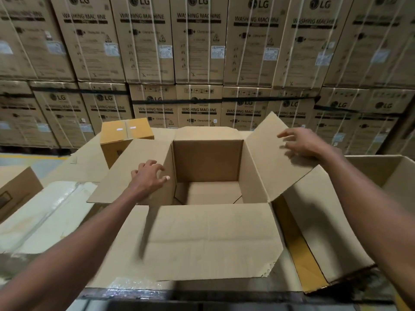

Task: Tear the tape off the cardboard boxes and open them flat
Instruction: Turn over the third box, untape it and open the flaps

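A large brown cardboard box [207, 162] stands upright in front of me with its top open and nothing inside. All of its top flaps are folded outward. The near flap [202, 239] lies flat toward me. My left hand [149, 178] hovers over the left flap [130, 171] beside the box's opening, fingers loosely curled and holding nothing. My right hand [301, 142] is spread over the raised right flap [271, 158], fingers extended; it is blurred, so I cannot tell whether it touches the flap.
A smaller sealed yellowish box [125, 133] stands behind on the left. Another open box [381, 169] is at the right, and plastic-covered flat sheets [45, 216] lie at the left. A wall of stacked washing-machine cartons [202, 52] fills the background.
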Tool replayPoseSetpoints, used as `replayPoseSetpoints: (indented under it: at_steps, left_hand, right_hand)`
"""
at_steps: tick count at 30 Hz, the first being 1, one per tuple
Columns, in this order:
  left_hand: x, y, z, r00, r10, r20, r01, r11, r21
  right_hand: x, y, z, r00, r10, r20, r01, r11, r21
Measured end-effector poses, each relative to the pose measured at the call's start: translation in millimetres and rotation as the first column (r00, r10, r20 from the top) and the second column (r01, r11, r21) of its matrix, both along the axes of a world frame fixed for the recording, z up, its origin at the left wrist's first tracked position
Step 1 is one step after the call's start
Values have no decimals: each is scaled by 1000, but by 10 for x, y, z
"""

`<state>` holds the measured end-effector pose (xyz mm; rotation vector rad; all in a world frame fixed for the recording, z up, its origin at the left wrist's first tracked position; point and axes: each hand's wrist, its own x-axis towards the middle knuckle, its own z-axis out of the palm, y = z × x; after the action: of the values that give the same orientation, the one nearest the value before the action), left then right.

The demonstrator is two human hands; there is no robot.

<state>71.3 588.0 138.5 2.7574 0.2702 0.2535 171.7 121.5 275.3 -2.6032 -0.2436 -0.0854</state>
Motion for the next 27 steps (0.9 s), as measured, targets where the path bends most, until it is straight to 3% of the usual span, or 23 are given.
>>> replayPoseSetpoints:
  at_steps: [6,12,16,19,22,27]
  left_hand:
    - [41,354,147,1000,21,13,-21,1000,13]
    - [-40,791,-4,965,244,-94,-252,963,-95]
    - [-68,978,-77,940,307,-148,-331,926,-183]
    - [-76,1054,-5,949,287,-133,-310,926,-214]
    - [-117,992,260,959,282,-14,-282,951,-129]
    - [-70,728,905,986,124,114,-116,990,-77]
  right_hand:
    - [-26,668,279,979,133,-152,-154,979,-134]
    - [-26,1109,164,989,128,-75,-144,949,-281]
    - [-28,1167,143,992,112,-62,-126,941,-313]
    - [5,1137,135,991,115,-61,-129,939,-319]
    - [39,1080,143,991,119,-66,-134,938,-321]
    - [80,1052,174,988,130,-80,-149,935,-321]
